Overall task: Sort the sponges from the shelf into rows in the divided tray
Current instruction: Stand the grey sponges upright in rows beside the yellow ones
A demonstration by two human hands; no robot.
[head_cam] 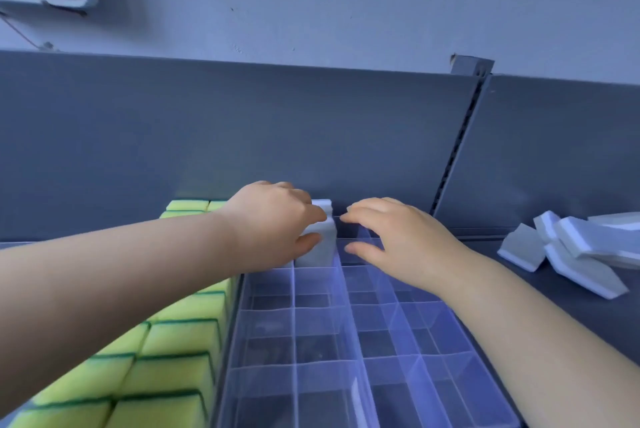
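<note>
A clear divided tray [346, 330] lies on the dark shelf, running away from me. A white and grey sponge [320, 240] stands on edge in a far compartment of the tray. My left hand [273, 220] pinches this sponge between thumb and fingers. My right hand [391, 237] hovers just right of the sponge over the far compartments, fingers loosely curved and holding nothing. A loose pile of white and grey sponges [571, 247] lies on the shelf at the right.
Rows of yellow and green sponges [162, 351] fill a tray to the left of the clear one. A grey back panel [242, 130] rises right behind the trays, with a slotted upright [457, 147] at the right.
</note>
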